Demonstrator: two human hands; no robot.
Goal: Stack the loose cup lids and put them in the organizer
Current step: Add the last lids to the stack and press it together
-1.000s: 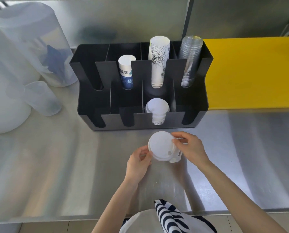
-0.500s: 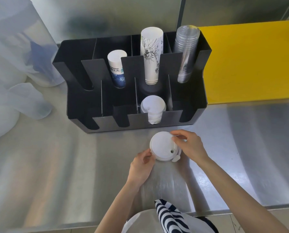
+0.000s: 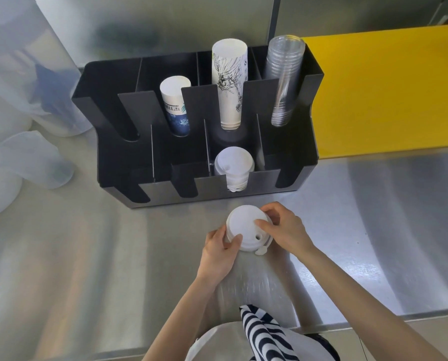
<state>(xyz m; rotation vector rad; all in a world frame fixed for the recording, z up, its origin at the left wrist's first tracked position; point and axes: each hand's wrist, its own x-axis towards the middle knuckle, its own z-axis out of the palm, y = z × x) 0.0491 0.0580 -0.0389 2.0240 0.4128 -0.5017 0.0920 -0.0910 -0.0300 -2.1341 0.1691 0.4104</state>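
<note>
Both hands clamp the lids (image 3: 246, 227) just in front of the organizer (image 3: 118, 162): left hand (image 3: 219, 252) and right hand (image 3: 286, 227) pinching opposite rims. Probably light, thin, bendy plastic, so grip the edges. Slick steel counter (image 3: 74, 256), plenty of space.

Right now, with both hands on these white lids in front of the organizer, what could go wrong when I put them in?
1. The lid stack is pinched only at its rim by the left hand and right hand; lower lids could slip out when lifted.
2. The front compartment already holds lids reaching its wall top; adding more may overflow or topple.
3. The small tab sticking out of the stack could catch on the organizer front wall.
</note>
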